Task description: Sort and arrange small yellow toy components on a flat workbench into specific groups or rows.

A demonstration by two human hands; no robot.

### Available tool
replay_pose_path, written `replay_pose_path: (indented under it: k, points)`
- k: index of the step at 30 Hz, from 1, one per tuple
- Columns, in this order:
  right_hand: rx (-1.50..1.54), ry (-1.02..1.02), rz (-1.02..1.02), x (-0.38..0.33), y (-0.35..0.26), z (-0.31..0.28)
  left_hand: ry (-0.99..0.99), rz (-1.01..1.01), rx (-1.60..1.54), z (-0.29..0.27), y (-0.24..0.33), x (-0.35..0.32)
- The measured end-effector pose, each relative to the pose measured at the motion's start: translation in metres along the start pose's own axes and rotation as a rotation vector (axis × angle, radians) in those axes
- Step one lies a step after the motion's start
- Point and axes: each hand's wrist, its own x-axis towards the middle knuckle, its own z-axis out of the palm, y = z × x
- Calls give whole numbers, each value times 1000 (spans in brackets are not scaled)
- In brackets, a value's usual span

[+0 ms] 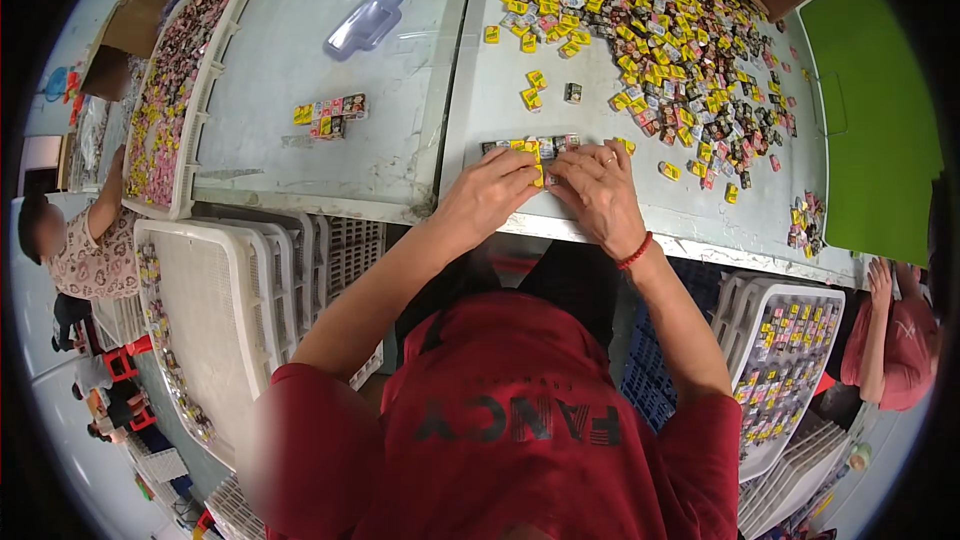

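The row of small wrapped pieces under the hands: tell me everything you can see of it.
The row of small wrapped pieces lies flat near the grey table's front edge, a short line of yellow, silvery and dark glossy packets set side by side. The left hand and right hand press on its near side, fingertips covering part of it. The big loose pile lies apart, farther back.

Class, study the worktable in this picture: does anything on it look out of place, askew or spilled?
Mostly orderly. The left hand and right hand press a neat row of small packets at the table's near edge. Odd ones: a loose heap of packets sprawls across the far right, with strays scattered toward the row, and a small cluster sits alone at left.
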Motion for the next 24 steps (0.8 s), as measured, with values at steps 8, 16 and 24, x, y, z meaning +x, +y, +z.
replay_pose_path:
  k: [8,16,24]
  points:
    - [105,96,91,-6,-1,16,34,50,15,13,-12,-4]
    - [8,165,151,-7,-12,18,102,55,41,19,-17,-10]
    - [-119,232,97,-9,-15,23,95,76,67,21,-21,-15]
